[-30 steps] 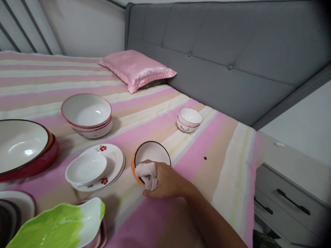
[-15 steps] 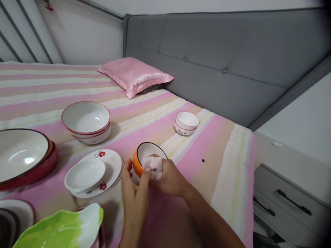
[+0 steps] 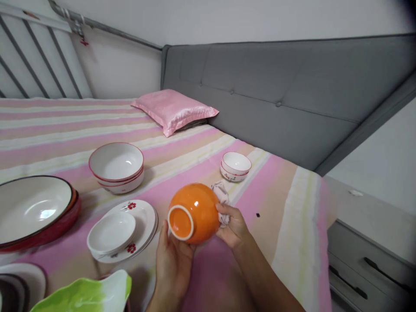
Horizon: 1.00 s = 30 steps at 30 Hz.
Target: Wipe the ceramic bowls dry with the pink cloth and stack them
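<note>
Orange bowl [image 3: 201, 210] tilted, left grip [image 3: 175, 264] holding it from below, right grip [image 3: 233, 227] clutching cloth [image 3: 221, 193] at its right side.

Free bedspread [image 3: 276, 216] right of right hand [image 3: 233, 225], plates [image 3: 145, 219] in the way leftward

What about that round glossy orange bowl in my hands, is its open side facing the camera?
No, the orange bowl shows its outside and white foot ring here, with the opening turned away.
</note>
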### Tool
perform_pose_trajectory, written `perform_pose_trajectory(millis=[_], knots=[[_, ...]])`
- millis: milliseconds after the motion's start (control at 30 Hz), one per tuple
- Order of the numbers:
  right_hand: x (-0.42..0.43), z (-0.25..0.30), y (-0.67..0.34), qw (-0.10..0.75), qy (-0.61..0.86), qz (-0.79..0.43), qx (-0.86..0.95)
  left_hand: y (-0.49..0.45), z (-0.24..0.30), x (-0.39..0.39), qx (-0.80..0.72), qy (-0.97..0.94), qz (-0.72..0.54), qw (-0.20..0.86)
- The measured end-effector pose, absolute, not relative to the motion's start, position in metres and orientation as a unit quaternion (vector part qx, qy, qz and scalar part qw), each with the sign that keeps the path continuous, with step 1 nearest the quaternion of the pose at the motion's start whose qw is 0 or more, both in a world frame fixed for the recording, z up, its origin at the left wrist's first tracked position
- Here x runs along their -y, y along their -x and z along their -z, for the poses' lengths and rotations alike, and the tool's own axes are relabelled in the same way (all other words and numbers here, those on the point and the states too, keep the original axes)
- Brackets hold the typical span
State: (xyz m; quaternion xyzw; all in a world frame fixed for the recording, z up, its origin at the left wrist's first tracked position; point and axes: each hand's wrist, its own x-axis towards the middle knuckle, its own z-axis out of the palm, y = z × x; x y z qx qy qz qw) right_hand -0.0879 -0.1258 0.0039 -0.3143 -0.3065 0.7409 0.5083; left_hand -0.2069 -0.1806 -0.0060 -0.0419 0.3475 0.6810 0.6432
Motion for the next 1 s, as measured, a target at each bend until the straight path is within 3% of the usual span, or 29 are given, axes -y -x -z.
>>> perform_pose_trajectory(millis=[133, 367, 633, 800, 900, 1000], knots=[[0.132, -0.002, 0.092, 0.461, 0.272, -0.807, 0.250, 0.216, 0.005, 0.181, -0.295, 0.097, -0.711, 0.631], [0.123, 0.003, 0.094, 0.485, 0.306, -0.772, 0.274, 0.221, 0.005, 0.181, -0.322, 0.146, -0.727, 0.588], [0.117, 0.004, 0.086, 0.546, 0.346, -0.682, 0.343, 0.215, 0.004, 0.177, -0.441, 0.051, -0.772, 0.454], [0.132, -0.002, 0.096, 0.531, 0.274, -0.678, 0.427, 0.204, 0.010, 0.186, -0.489, -0.018, -0.740, 0.462], [0.140, -0.010, 0.098, 0.530, 0.258, -0.605, 0.535, 0.196, 0.013, 0.195, -0.530, -0.099, -0.715, 0.446], [0.149, -0.021, 0.094, 0.505, 0.299, -0.419, 0.692, 0.188, 0.017, 0.200, -0.541, -0.187, -0.699, 0.429]])
